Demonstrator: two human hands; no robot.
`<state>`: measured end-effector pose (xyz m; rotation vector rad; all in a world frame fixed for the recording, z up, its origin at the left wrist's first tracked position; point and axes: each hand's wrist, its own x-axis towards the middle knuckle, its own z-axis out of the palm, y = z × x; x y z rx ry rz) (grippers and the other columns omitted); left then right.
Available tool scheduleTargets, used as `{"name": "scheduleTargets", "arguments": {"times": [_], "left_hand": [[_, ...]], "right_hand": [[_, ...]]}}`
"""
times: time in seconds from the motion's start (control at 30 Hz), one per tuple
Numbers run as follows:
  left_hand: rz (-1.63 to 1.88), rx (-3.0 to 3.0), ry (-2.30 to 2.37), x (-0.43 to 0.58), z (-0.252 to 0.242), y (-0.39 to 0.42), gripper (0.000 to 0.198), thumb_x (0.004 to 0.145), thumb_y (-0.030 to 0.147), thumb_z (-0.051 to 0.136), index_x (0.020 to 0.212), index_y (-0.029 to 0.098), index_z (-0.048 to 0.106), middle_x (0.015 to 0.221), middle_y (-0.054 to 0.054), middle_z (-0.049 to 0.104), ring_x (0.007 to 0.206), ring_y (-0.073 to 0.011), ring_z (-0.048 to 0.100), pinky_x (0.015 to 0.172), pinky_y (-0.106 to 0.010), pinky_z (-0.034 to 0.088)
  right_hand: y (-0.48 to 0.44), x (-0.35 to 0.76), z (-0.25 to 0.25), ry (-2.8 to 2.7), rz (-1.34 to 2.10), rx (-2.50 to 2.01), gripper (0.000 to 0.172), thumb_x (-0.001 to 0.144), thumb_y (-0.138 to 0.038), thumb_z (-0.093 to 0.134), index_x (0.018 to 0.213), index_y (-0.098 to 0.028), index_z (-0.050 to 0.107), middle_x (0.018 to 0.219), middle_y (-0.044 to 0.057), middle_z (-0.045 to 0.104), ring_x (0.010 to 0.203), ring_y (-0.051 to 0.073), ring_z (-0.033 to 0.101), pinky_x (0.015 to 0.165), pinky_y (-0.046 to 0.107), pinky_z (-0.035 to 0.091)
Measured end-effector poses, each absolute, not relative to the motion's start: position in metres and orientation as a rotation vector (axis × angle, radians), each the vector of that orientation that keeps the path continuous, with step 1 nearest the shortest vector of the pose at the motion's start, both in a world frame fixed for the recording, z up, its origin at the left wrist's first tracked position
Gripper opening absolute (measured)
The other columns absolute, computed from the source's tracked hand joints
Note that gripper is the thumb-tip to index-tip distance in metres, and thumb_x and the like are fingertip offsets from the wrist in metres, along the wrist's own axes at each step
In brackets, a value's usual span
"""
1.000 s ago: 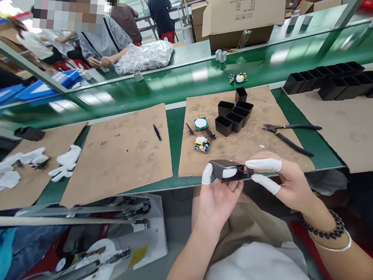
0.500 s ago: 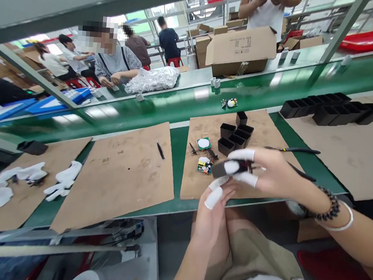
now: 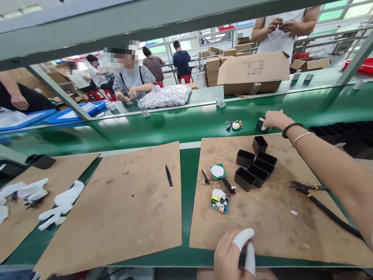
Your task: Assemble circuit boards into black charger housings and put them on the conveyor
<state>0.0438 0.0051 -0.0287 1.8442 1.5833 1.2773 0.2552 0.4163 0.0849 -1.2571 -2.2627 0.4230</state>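
Note:
My right hand, reaching out over the green conveyor belt, grips a small black plastic case; its contents cannot be made out. White finger cots cover some fingertips. My left hand is at the front edge of the cardboard mat, thumb and forefinger slightly apart with nothing between them. On that mat stand several open black cases. Beside them lie a circuit board with a white disc, a populated circuit board and small black parts.
Yellow-and-black cutting pliers lie at right on the mat. A board assembly rests on the belt. More black cases stand far right. A black pen-like tool and white gloves lie left. People work across the belt.
My right hand has moved from above the mat out to the belt with the black case. My left hand has let go of it and dropped to the mat's front edge. The view has shifted.

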Motion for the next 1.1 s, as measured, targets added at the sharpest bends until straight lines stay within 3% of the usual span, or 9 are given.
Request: {"name": "scheduleTargets", "arguments": {"times": [0.23, 0.47, 0.6, 0.67, 0.73, 0.8, 0.9, 1.0, 1.1], "left_hand": [[1.369, 2.029, 1.808, 0.054, -0.051, 0.003, 0.055, 0.088, -0.004, 0.053, 0.13, 0.03, 0.066, 0.103, -0.007, 0.081, 0.089, -0.0242, 0.077, 0.079, -0.037, 0.062], [1.428, 2.047, 1.885, 0.057, -0.056, 0.007, 0.052, 0.09, -0.002, 0.05, 0.129, 0.027, 0.068, 0.104, -0.01, 0.081, 0.091, -0.0266, 0.076, 0.078, -0.04, 0.06], [1.502, 2.05, 1.756, 0.052, -0.042, 0.01, 0.043, 0.092, 0.0, 0.05, 0.121, 0.025, 0.072, 0.099, -0.008, 0.081, 0.085, -0.0233, 0.075, 0.071, -0.035, 0.06], [1.483, 1.94, 1.687, 0.048, -0.034, 0.01, 0.036, 0.094, 0.004, 0.054, 0.117, 0.024, 0.073, 0.103, -0.008, 0.08, 0.09, -0.0224, 0.076, 0.076, -0.033, 0.062], [1.46, 1.788, 1.625, 0.044, -0.027, 0.013, 0.032, 0.096, 0.009, 0.057, 0.119, 0.023, 0.073, 0.111, -0.009, 0.079, 0.101, -0.023, 0.076, 0.087, -0.035, 0.063], [1.418, 1.731, 1.575, 0.042, -0.019, 0.02, 0.032, 0.097, 0.014, 0.058, 0.125, 0.022, 0.071, 0.122, -0.012, 0.076, 0.114, -0.0255, 0.073, 0.1, -0.039, 0.061], [1.281, 1.858, 1.616, 0.041, 0.0, 0.04, 0.041, 0.096, 0.018, 0.059, 0.136, 0.022, 0.067, 0.134, -0.016, 0.069, 0.129, -0.0323, 0.065, 0.112, -0.053, 0.053], [1.011, 2.039, 1.764, 0.047, 0.022, 0.067, 0.051, 0.092, 0.015, 0.062, 0.142, 0.024, 0.064, 0.146, -0.018, 0.06, 0.14, -0.0378, 0.055, 0.118, -0.063, 0.043], [0.837, 2.119, 1.894, 0.056, 0.04, 0.096, 0.048, 0.09, 0.012, 0.065, 0.138, 0.021, 0.067, 0.153, -0.022, 0.054, 0.148, -0.0413, 0.047, 0.118, -0.067, 0.037]], "right_hand": [[0.45, 0.167, 0.071, -2.442, 0.444, -1.62, 0.038, 0.1, -0.039, 0.069, 0.131, -0.016, 0.065, 0.133, 0.011, 0.068, 0.116, 0.025, 0.069, 0.099, 0.048, 0.061], [0.409, 0.159, 0.11, -2.423, 0.375, -1.545, 0.027, 0.097, -0.038, 0.073, 0.108, -0.013, 0.072, 0.111, 0.007, 0.074, 0.102, 0.021, 0.072, 0.093, 0.042, 0.061], [0.333, 0.198, 0.151, -2.374, 0.348, -1.373, 0.03, 0.086, -0.029, 0.08, 0.107, -0.01, 0.073, 0.094, 0.002, 0.076, 0.098, 0.02, 0.071, 0.097, 0.037, 0.054], [0.275, 0.222, 0.157, -2.383, 0.415, -1.308, 0.039, 0.073, -0.027, 0.087, 0.107, -0.013, 0.076, 0.096, 0.004, 0.08, 0.09, 0.022, 0.073, 0.089, 0.035, 0.056], [0.212, 0.245, 0.145, -2.41, 0.539, -1.248, 0.04, 0.065, -0.026, 0.091, 0.102, -0.019, 0.078, 0.095, 0.003, 0.082, 0.083, 0.023, 0.075, 0.081, 0.034, 0.059], [0.157, 0.264, 0.115, -2.423, 0.72, -1.212, 0.033, 0.073, -0.027, 0.085, 0.104, -0.022, 0.077, 0.098, 0.005, 0.081, 0.084, 0.025, 0.077, 0.076, 0.035, 0.06], [0.105, 0.283, 0.062, -2.579, 0.476, -1.456, 0.034, 0.074, -0.008, 0.067, 0.105, -0.022, 0.074, 0.091, 0.008, 0.079, 0.084, 0.029, 0.076, 0.067, 0.035, 0.054], [0.088, 0.286, 0.032, -2.631, 0.257, -1.468, 0.055, 0.068, -0.001, 0.063, 0.12, -0.019, 0.07, 0.109, 0.014, 0.078, 0.1, 0.033, 0.076, 0.077, 0.038, 0.056], [0.089, 0.275, 0.036, -2.67, 0.14, -1.35, 0.049, 0.07, -0.002, 0.062, 0.116, -0.015, 0.072, 0.118, 0.018, 0.076, 0.11, 0.036, 0.074, 0.09, 0.043, 0.057]]}}
